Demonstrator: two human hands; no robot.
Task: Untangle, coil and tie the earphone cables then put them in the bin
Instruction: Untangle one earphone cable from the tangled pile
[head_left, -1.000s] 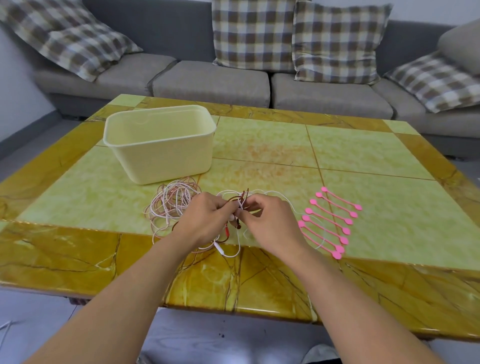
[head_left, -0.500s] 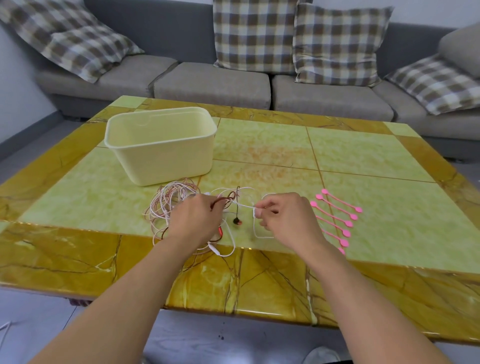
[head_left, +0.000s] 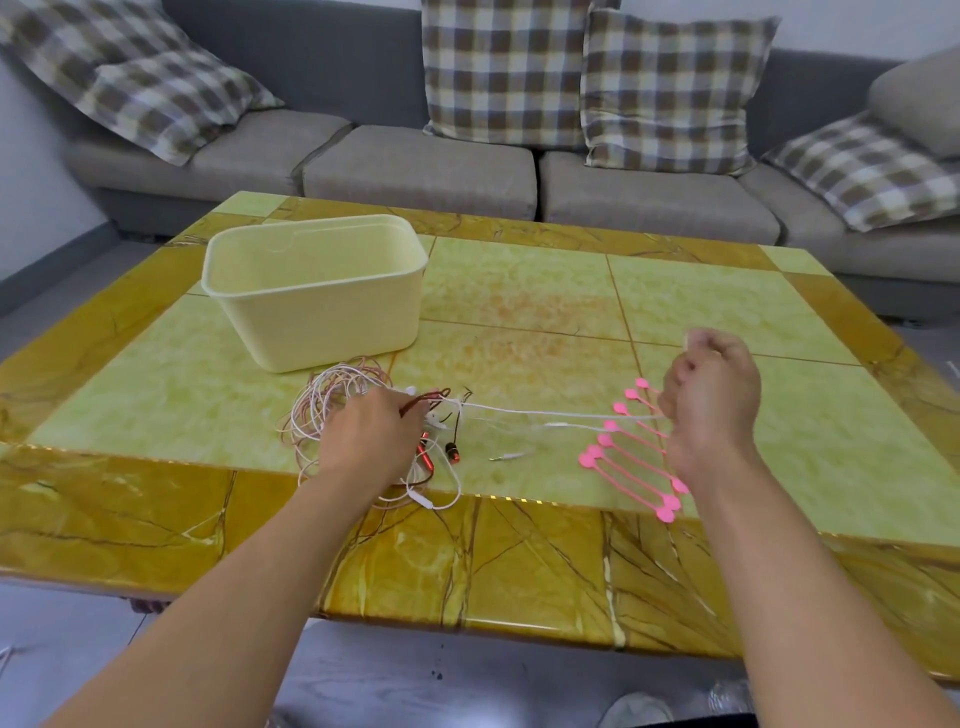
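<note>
**Earphone cables: untangling stage, one white lead drawn out**

Earphone cables (head_left: 353, 410): tangled heap of white, pink and reddish-brown leads, lying just in front of the bin (head_left: 317, 296) on the near side. Red earbuds (head_left: 452, 452) and a white inline piece sit at the near edge of the heap. None coiled, none tied.

White cable (head_left: 545, 414): stretched taut from the heap away to the right of the bin, partly freed; its plug end lies loose on the table (head_left: 519, 312).

Bin: cream plastic, upright; nothing visible inside, though the floor of it is hidden from this angle.

Cable ties (head_left: 628, 452): pink, in a row, well to the right of the bin, apparently unused.

Left hand (head_left: 374, 441): rests on the heap, fingers curled over the knot, pinning the strands down.

Right hand (head_left: 711, 400): raised over the ties, fingers curled closed, pinching the white cable; blurred, so the exact pinch is unclear.

Judged progress: early. Separation, coiling, tying and binning all remain.
</note>
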